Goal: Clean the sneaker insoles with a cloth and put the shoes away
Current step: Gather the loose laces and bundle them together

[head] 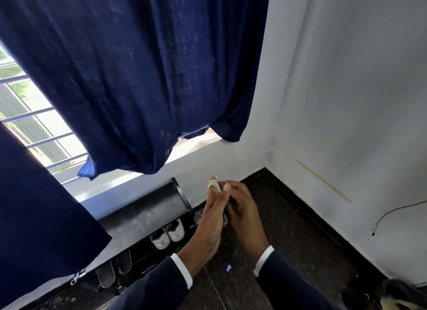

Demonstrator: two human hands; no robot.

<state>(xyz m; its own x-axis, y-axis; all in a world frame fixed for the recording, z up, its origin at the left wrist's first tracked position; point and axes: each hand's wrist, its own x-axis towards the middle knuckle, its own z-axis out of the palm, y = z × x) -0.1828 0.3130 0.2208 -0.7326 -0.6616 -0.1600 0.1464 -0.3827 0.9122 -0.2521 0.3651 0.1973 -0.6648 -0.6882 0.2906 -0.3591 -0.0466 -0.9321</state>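
A pair of white sneakers sits toes-out on a shelf of the black shoe rack under the window. A grey pair stands on the rack further left. My left hand and my right hand are pressed together above the floor, right of the rack. A whitish cloth is wound round a fingertip of my left hand, and my right thumb rests against it. A pale scrap shows between the palms. No insole is in view.
A dark blue curtain hangs over the barred window, reaching down near the rack. White walls meet in a corner to the right. On the dark floor lies a small blue bit. A cable dangles on the right wall.
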